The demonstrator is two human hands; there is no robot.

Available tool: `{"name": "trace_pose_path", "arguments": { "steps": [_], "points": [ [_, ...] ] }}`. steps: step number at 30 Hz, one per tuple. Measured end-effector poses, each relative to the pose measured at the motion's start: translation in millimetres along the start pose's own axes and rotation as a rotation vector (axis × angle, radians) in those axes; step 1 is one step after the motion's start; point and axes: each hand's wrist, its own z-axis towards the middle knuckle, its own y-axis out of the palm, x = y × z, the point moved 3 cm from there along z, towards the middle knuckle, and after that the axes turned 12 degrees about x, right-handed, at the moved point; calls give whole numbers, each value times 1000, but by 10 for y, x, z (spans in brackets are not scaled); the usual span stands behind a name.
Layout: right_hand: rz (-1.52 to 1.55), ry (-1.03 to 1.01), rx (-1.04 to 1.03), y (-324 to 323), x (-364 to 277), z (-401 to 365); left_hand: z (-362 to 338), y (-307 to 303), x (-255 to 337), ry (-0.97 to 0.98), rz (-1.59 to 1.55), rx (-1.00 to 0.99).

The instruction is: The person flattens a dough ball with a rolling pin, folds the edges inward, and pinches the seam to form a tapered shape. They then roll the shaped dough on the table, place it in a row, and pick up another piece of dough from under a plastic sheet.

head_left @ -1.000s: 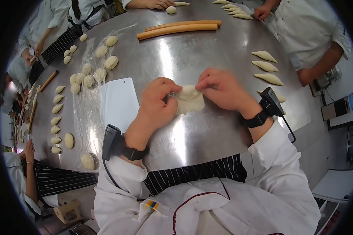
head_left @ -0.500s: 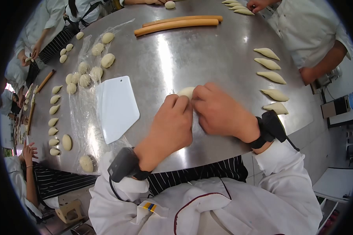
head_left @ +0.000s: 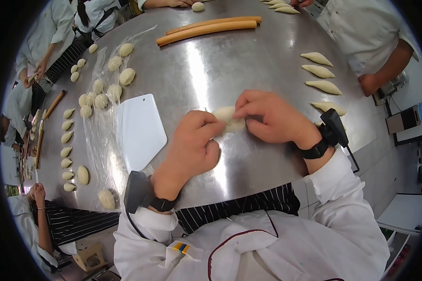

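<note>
A pale piece of dough (head_left: 225,114) lies on the steel table between my two hands, slightly blurred. My left hand (head_left: 192,143) is closed, with thumb and fingertips at the dough's left end. The dough's right end is pinched between the thumb and fingers of my right hand (head_left: 272,117). My fingers partly cover both ends. Left of my left hand, a white dough scraper (head_left: 141,131) rests flat on the table.
Several spindle-shaped dough pieces (head_left: 323,87) line the right side. Round dough balls (head_left: 100,100) sit on and beside clear plastic wrap (head_left: 98,140) at left, near a row of small pointed pieces (head_left: 66,137). Two wooden rolling pins (head_left: 206,32) lie at the back. Other people stand around the table.
My hands have moved apart, the right one upward and to the right, the left one leftward. More of the dough between them shows now.
</note>
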Motion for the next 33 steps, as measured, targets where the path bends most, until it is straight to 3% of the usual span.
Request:
{"name": "trace_pose_path", "arguments": {
  "steps": [7, 11, 13, 17, 19, 22, 26, 33],
  "points": [
    [-150, -64, -151, 43, -153, -73, 30, 42, 159, 43, 64, -158],
    [-243, -51, -86, 243, -212, -109, -55, 182, 230, 74, 198, -121],
    [-432, -159, -144, 330, -280, -134, -107, 240, 278, 23, 293, -198],
    [-333, -154, -104, 280, -218, -151, -76, 165, 274, 31, 238, -154],
    [-70, -9, 79, 86, -107, -75, 37, -40, 124, -12, 174, 93],
    [38, 77, 180, -54, -24, -44, 17, -169, -25, -40, 37, 155],
    [-4, -1, 59, -25, -2, -37, -48, -66, -15, -24, -52, -9],
    [-12, -71, -17, 68, -104, -76, -42, -6, 48, 61, -39, -98]
  ]
}}
